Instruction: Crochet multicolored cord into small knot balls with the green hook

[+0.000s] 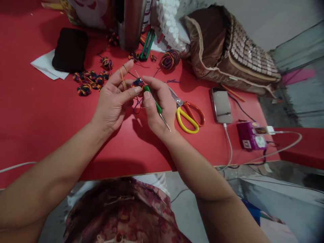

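Note:
My right hand [161, 105] is closed around the green handle of a crochet hook [153, 99], whose metal end points up and left. Between the thumb and fingers of my left hand [113, 92] sits a small dark multicoloured crochet piece [138, 83]. Orange and dark yarn [123, 77] loops over my raised left index finger. The hook's tip meets the piece, though the exact stitch is too small to make out. Loose purple yarn ends dangle below it. Several finished-looking crochet pieces [89, 80] lie left of my hands, and a multicoloured yarn ball [170, 59] rests beyond them.
Scissors [188, 114] with yellow and red handles lie right of my hands. Further right are a charging phone [221, 105] and a purple power adapter [250, 136] with cables. A green cutter [147, 45], a metal flask [130, 25] and a brown cushion [235, 50] stand behind. A black object [71, 49] lies left.

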### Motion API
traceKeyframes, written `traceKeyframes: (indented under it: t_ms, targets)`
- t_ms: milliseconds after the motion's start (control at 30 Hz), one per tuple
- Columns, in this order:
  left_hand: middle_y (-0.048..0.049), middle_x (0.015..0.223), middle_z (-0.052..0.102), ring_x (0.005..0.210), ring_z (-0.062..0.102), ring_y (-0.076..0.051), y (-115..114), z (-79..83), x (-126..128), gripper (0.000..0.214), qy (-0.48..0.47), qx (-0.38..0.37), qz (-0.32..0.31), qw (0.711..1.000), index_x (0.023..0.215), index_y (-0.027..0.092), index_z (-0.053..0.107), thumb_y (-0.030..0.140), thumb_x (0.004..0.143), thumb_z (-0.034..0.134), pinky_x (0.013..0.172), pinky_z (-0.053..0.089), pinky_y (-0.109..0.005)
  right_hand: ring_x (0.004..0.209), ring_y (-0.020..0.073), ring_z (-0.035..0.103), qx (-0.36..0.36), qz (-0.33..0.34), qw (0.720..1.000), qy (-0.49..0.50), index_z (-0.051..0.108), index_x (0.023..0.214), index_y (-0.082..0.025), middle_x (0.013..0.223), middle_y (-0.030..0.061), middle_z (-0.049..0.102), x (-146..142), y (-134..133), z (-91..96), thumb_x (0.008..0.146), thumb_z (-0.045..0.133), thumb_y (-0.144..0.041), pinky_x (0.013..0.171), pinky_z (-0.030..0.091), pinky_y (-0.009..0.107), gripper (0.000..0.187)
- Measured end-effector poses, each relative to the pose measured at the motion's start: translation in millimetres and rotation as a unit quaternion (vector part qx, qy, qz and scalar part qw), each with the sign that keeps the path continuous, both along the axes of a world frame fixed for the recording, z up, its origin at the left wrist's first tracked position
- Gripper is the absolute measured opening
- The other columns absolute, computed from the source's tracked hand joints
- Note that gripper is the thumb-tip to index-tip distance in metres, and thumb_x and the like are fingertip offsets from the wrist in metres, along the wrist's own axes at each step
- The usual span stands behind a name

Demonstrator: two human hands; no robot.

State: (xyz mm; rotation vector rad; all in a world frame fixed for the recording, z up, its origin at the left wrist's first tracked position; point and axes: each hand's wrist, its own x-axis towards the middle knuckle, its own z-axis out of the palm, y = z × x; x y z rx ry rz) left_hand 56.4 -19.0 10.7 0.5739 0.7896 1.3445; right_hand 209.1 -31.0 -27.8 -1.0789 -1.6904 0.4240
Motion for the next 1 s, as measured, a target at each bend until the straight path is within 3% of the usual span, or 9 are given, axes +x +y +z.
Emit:
traceKeyframes:
  t_ms: [233,300,367,467,533,667,800,1000]
  targets:
    - [0.0048,0.080,0.073,0.069,0.055,-0.011,0.6,-2.7,-0.1,0.039,-0.014,0.043,-0.015,0.999,0.104,0.032,0.088,0.000,0.083,0.088,0.054,0.040,-0.025,0.103,0.0295,0.082,0.017,0.036,0.999,0.008,0.072,0.140,-0.043,0.125,0.0058,0.083,-0.9,0.1,0.4,0.116,0.049,-0.051,0.091,0.071,0.049,0.035]
    - [0.0040,0.079,0.071,0.070,0.058,-0.012,1.0,-3.4,-1.8,0.041,0.000,0.035,-0.010,0.999,0.107,0.032,0.088,0.001,0.082,0.090,0.054,0.039,-0.026,0.092,0.0282,0.081,0.022,0.038,0.999,0.027,0.071,0.138,-0.047,0.120,0.0034,0.083,-1.4,0.8,0.4,0.115,0.051,-0.053,0.083,0.068,0.048,0.032]
    - [0.0038,0.082,0.072,0.076,0.064,-0.013,1.3,-4.2,-4.3,0.044,0.011,0.027,-0.011,1.000,0.112,0.033,0.086,0.003,0.081,0.093,0.056,0.039,-0.027,0.076,0.0265,0.076,0.024,0.041,0.997,0.062,0.072,0.134,-0.049,0.102,0.0007,0.081,-2.5,1.6,1.1,0.114,0.054,-0.054,0.071,0.064,0.046,0.027]
    - [0.0038,0.086,0.074,0.086,0.072,-0.016,1.7,-4.9,-7.2,0.050,0.017,0.027,-0.019,0.999,0.118,0.033,0.084,0.006,0.078,0.099,0.059,0.042,-0.027,0.058,0.0235,0.064,0.002,0.035,0.994,0.107,0.072,0.127,-0.046,0.081,-0.0014,0.075,-5.5,1.7,3.7,0.111,0.059,-0.060,0.057,0.054,0.044,0.025]
    - [0.0041,0.083,0.074,0.089,0.074,-0.017,1.6,-4.7,-7.5,0.054,0.015,0.035,-0.025,0.999,0.120,0.032,0.082,0.009,0.076,0.103,0.061,0.044,-0.027,0.056,0.0228,0.061,-0.015,0.027,0.992,0.120,0.070,0.123,-0.043,0.081,-0.0006,0.076,-7.7,0.7,5.2,0.110,0.058,-0.064,0.054,0.051,0.044,0.028]
    - [0.0054,0.077,0.072,0.070,0.064,-0.012,-0.8,-2.4,-4.9,0.046,-0.004,0.034,-0.032,0.999,0.114,0.031,0.083,0.005,0.079,0.097,0.060,0.046,-0.027,0.056,0.0252,0.061,-0.029,0.029,0.990,0.137,0.067,0.124,-0.044,0.079,-0.0004,0.075,-10.2,1.7,0.7,0.112,0.052,-0.066,0.053,0.048,0.045,0.029]
    - [0.0039,0.078,0.070,0.069,0.061,-0.012,-3.9,1.2,-3.6,0.039,0.022,0.019,-0.030,0.999,0.113,0.030,0.084,0.009,0.082,0.095,0.060,0.045,-0.028,0.053,0.0257,0.059,-0.048,0.068,0.982,0.170,0.067,0.130,-0.047,0.077,-0.0011,0.073,-8.4,11.0,-9.4,0.112,0.048,-0.067,0.050,0.048,0.044,0.033]
    - [0.0034,0.077,0.068,0.069,0.056,-0.012,-2.6,6.4,-7.6,0.043,0.025,0.068,-0.027,0.997,0.109,0.028,0.087,0.003,0.075,0.096,0.060,0.042,-0.028,0.042,0.0168,0.045,-0.074,0.140,0.943,0.291,0.078,0.109,-0.040,0.066,-0.0042,0.067,-5.4,18.8,-2.8,0.104,0.072,-0.062,0.040,0.041,0.036,0.024]
